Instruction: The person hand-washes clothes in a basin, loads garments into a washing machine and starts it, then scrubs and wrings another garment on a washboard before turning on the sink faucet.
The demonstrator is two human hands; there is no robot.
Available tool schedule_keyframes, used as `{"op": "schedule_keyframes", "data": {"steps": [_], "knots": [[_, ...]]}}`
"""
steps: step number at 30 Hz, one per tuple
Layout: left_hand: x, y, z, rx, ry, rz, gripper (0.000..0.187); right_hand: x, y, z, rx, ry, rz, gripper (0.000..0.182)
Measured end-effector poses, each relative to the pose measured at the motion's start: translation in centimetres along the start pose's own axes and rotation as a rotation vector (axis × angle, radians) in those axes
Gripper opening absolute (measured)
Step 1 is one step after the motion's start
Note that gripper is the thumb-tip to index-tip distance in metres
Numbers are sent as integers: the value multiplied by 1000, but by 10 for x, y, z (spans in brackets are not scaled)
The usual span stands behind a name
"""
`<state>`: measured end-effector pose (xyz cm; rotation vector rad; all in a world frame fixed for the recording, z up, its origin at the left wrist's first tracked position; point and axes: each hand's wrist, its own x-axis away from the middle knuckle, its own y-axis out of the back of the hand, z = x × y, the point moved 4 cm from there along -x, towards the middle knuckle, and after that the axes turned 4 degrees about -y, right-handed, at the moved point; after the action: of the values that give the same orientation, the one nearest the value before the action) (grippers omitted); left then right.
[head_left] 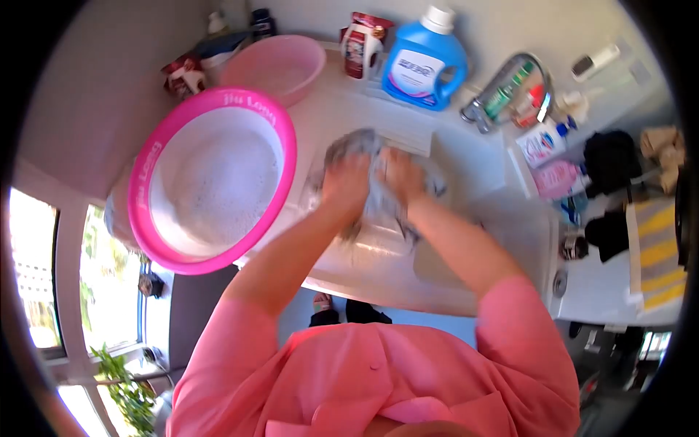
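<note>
A wet grey cloth lies bunched in the pale sink, over its sloping surface. On the cloth's left part is my left hand, its fingers closed on the fabric and blurred by motion. My right hand is close beside it, also closed on the cloth and blurred. To the left stands a pink-rimmed basin with a white inside, holding soapy water with small bubbles.
Behind are a pink basin, a red and white pouch and a blue detergent bottle. The faucet and several bottles stand at the right, near a striped yellow-grey cloth.
</note>
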<state>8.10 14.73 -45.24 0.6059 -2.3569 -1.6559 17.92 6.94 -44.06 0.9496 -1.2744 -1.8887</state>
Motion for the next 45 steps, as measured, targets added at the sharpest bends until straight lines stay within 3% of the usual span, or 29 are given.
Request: {"op": "schedule_keyframes", "data": {"steps": [1,2,4,6,8,10,12,13,16,18,20,22,24,25,27,29,30,31,33,34,35,36,38,40,41,42,43,44,45], "knots": [[-30,8,4,-26,0,-40,38,-44,-20,-22,57,-91,97,31],[-49,14,8,-53,0,-78,38,-66,-30,-36,53,-60,-15,32],[-49,17,8,-218,-24,-508,40,-75,-35,-36,39,-7,-104,34],[-28,8,12,-170,30,-485,39,-45,-24,-23,104,61,-320,34],[-15,15,15,-122,65,-495,38,-21,-21,-11,-79,91,-113,46],[28,15,5,121,-18,-26,44,30,-1,16,-176,228,-118,52],[49,19,-4,132,36,200,40,44,16,35,-225,317,-169,43],[33,-12,6,-24,-12,-244,28,17,1,20,-210,342,-227,40],[-48,13,24,84,161,-199,19,-69,-28,-11,-111,266,-322,29],[-54,20,20,81,165,-243,19,-74,-32,-15,-70,226,-361,29],[-35,19,16,62,181,-274,20,-58,-30,-8,-77,48,-171,36],[-2,10,9,17,71,-252,31,-4,-9,8,-216,275,-209,46],[52,12,-9,42,-129,-379,40,46,24,32,-240,427,-132,49],[52,15,-5,27,-100,-381,40,39,15,32,-261,451,-121,49],[37,11,-7,144,28,-173,40,25,-7,16,-184,280,-156,46],[-13,7,11,120,147,-282,31,-41,-33,-9,-160,154,-55,47],[-35,15,20,132,195,-280,22,-66,-37,-14,-186,135,-92,49],[-50,19,25,117,190,-421,18,-82,-37,-19,-206,109,-133,52],[-66,14,36,176,261,-413,17,-98,-28,-14,-128,-160,-38,59],[-70,7,43,253,290,-510,19,-102,-7,2,-96,-269,153,65],[-59,25,34,286,327,-546,17,-113,-3,0,-136,-236,210,68],[-56,36,29,282,313,-533,17,-112,12,5,-332,-229,-16,66],[-40,70,21,445,141,-986,26,-105,47,17,-653,-164,-232,64],[-24,101,9,398,-4,-1061,36,-81,70,20,-1118,-286,-252,67],[-19,106,7,406,-103,-1023,46,-59,77,21,-1330,-425,-150,55],[-6,107,5,404,-108,-1020,46,-39,68,16,-1498,-500,60,54],[11,104,-6,327,-202,-870,48,-13,70,20,-1490,-503,222,60],[28,100,-14,248,-286,-723,49,3,47,-3,-1384,-437,143,59],[44,83,-12,250,-318,-557,51,31,47,-7,-1069,-224,75,52]]}}
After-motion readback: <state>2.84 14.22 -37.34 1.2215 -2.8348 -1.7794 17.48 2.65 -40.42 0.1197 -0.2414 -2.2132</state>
